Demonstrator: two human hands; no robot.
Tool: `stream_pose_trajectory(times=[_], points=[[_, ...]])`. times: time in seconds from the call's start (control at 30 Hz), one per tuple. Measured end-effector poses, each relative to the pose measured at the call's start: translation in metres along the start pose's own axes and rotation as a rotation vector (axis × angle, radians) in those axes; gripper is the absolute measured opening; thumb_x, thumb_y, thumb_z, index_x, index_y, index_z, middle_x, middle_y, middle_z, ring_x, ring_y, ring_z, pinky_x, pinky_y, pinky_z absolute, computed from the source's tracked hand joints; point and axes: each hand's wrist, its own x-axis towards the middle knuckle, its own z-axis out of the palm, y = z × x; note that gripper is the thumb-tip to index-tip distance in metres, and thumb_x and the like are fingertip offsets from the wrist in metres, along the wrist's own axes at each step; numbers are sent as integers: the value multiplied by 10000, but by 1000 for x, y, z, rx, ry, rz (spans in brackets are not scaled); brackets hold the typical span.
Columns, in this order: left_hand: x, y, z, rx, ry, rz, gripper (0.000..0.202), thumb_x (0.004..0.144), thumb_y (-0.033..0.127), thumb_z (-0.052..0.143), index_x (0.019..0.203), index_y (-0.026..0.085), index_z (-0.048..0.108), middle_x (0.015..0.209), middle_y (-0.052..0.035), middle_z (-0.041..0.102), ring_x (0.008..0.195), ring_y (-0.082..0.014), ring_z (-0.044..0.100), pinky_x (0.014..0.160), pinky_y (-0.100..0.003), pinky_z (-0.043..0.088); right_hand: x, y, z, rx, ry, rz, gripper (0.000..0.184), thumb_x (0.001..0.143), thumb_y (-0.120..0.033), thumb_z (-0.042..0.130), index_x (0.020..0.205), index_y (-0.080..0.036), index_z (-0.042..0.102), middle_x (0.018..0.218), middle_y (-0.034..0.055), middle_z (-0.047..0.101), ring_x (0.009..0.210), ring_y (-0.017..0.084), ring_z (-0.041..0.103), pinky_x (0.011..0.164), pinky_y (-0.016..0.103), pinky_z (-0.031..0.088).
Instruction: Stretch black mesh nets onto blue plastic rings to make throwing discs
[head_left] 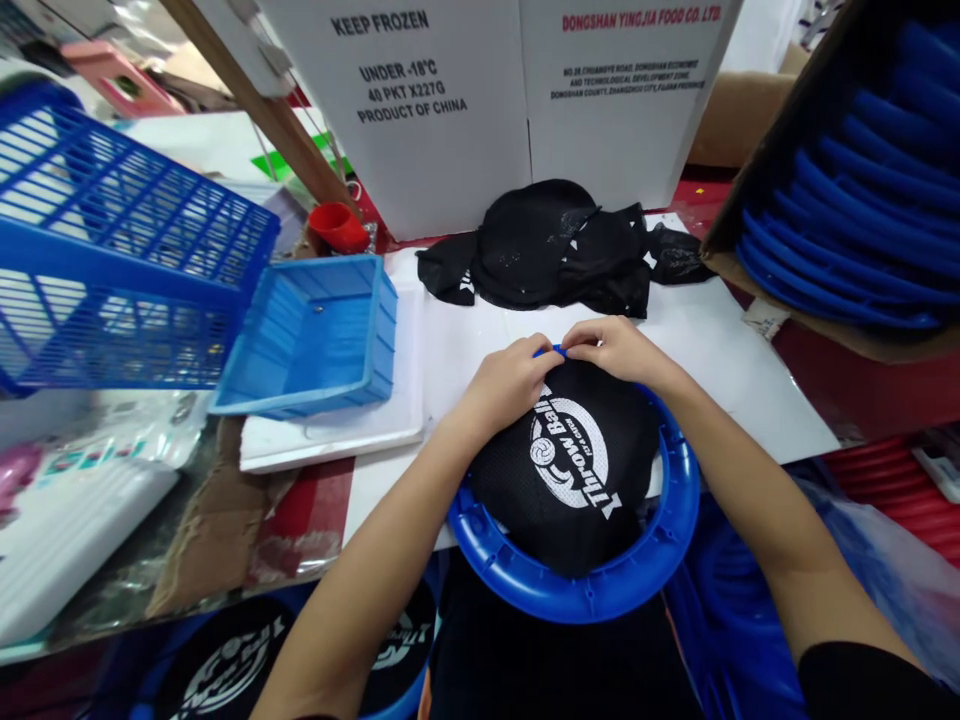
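Note:
A blue plastic ring [577, 592] rests at the near edge of the white work surface, partly over my lap. Across its opening lies a black mesh fabric disc [517, 490] printed with white "Throw Ball" lettering. At the ring's far edge, my left hand [514, 378] pinches the rim and fabric between thumb and fingers. Close beside it, my right hand [611, 345] is also closed on the same edge, thumb and fingertips pressed together. The fingertips of both hands nearly meet there. Further back, several black mesh pieces [532, 245] lie in an overlapping pile.
Left of my hands, a light blue bin [322, 330] sits on a white foam lid [337, 440], with a blue basket [135, 270] beyond. A white carton [450, 150] stands behind. At right, a cardboard box holds stacked blue rings [862, 220]. A red cup [337, 228] stands near the wooden post.

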Motion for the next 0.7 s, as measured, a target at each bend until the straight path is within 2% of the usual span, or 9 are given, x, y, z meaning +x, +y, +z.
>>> stream_pose_trajectory(times=[0.2, 0.33, 0.43, 0.57, 0.7], points=[[2, 0, -2, 101, -114, 28, 419, 1007, 111, 451, 1325, 209, 706, 1183, -126, 718, 1072, -280, 657, 903, -390, 553, -4, -2, 1, -123, 9, -40, 219, 888, -103, 673, 898, -246, 839, 919, 8, 842, 881, 207, 755, 890, 333, 560], [-3, -5, -5, 21, -117, 33, 430, 1029, 138, 437, 1374, 202, 686, 1220, -128, 714, 1118, -284, 666, 954, -398, 550, -8, -4, 1, -198, 3, -77, 224, 925, -121, 654, 926, -247, 840, 952, 23, 844, 911, 225, 763, 892, 347, 555], [-12, -10, -13, -73, -69, 28, 400, 1053, 184, 454, 1395, 211, 660, 1270, -116, 707, 1162, -270, 666, 989, -392, 544, -10, -1, -3, -255, -2, -87, 228, 932, -128, 646, 951, -249, 838, 972, 34, 846, 934, 243, 764, 885, 361, 550], [-21, -14, -24, -60, 7, 2, 253, 1045, 266, 567, 1247, 195, 701, 1203, -117, 723, 1139, -281, 665, 983, -405, 539, -15, 8, -19, -304, 28, -23, 261, 923, -115, 625, 993, -250, 837, 1027, 50, 846, 972, 265, 759, 892, 384, 554], [-21, -9, -25, -5, -54, 34, 160, 1031, 296, 621, 1078, 185, 727, 1170, -123, 715, 1088, -284, 671, 936, -401, 545, -22, 8, -38, -247, -25, 5, 283, 894, -96, 600, 959, -249, 828, 969, 42, 824, 918, 247, 747, 891, 386, 575]])
